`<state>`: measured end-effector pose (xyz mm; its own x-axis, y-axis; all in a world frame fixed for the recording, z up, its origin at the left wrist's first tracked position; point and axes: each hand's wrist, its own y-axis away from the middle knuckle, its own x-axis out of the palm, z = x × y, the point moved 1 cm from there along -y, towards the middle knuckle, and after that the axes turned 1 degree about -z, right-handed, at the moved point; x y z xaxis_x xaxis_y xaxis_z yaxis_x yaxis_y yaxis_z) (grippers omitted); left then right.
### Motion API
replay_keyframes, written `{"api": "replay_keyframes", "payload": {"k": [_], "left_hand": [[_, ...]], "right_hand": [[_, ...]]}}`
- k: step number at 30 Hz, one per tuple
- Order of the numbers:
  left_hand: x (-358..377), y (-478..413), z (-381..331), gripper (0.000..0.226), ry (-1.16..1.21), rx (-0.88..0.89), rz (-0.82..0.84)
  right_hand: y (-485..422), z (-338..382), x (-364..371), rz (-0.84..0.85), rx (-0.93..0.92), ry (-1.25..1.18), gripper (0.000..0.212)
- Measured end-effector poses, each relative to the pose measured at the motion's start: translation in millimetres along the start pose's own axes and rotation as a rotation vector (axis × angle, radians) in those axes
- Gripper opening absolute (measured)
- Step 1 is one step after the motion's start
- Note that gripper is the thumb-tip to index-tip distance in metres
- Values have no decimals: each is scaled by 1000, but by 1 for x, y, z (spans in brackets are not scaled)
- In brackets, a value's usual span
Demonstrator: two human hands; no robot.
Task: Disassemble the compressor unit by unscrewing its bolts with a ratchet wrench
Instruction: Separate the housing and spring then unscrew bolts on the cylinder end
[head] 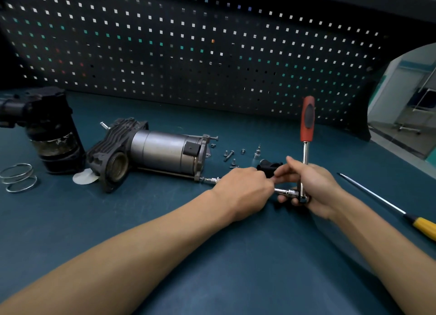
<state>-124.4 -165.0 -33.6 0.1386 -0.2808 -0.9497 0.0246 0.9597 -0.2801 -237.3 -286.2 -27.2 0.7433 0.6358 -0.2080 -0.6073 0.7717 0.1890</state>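
left hand (243, 189): fingers curled round chrome extension bar (283, 192), steadying it. right hand (309, 187): fingers wrapped round head of red-handled chrome ratchet wrench (307, 118), handle upright. bar tip on long bolt (210, 180) at near flange corner of grey cylindrical compressor unit (155, 154), lying on its side on teal bench mat (259, 267). step, likely: loosening this bolt. next: swing handle, keep bar in line. small loose screws (230, 154) beyond.

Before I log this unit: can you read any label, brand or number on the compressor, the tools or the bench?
No text is readable anywhere in this view.
Compressor unit: bare metal housing, no legible marking.
Black canister: worn pale band, too blurred to read.
Ratchet wrench: no brand visible on its handle.
Screwdriver: yellow handle, no print visible.
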Motion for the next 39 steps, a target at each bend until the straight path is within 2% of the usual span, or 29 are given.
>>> {"api": "replay_keyframes", "payload": {"k": [4, 8, 14, 18, 24, 29, 31, 39], "left_hand": [[-2, 2, -1, 18, -61, -20, -60], [1, 2, 1, 15, -25, -70, -110], [4, 0, -5, 28, -12, 10, 36], [-4, -1, -8, 27, -83, -19, -33], [1, 1, -4, 20, -33, -39, -146], [8, 3, -2, 23, 40, 42, 30], [4, 2, -4, 25, 20, 25, 40], [-2, 5, -10, 13, -56, -59, -130]], "right_hand": [[0, -1, 1, -6, 60, -48, 41], [1, 0, 2, 1, 59, -46, 40], [2, 0, 4, -11, 33, -33, 39], [2, 1, 5, -15, 14, -20, 41], [3, 1, 4, -11, 26, -36, 39], [0, -2, 4, -8, 10, -27, 40], [-1, -2, 3, 1, 0, -27, 40], [-1, -2, 3, -6, -18, -38, 41]]}}
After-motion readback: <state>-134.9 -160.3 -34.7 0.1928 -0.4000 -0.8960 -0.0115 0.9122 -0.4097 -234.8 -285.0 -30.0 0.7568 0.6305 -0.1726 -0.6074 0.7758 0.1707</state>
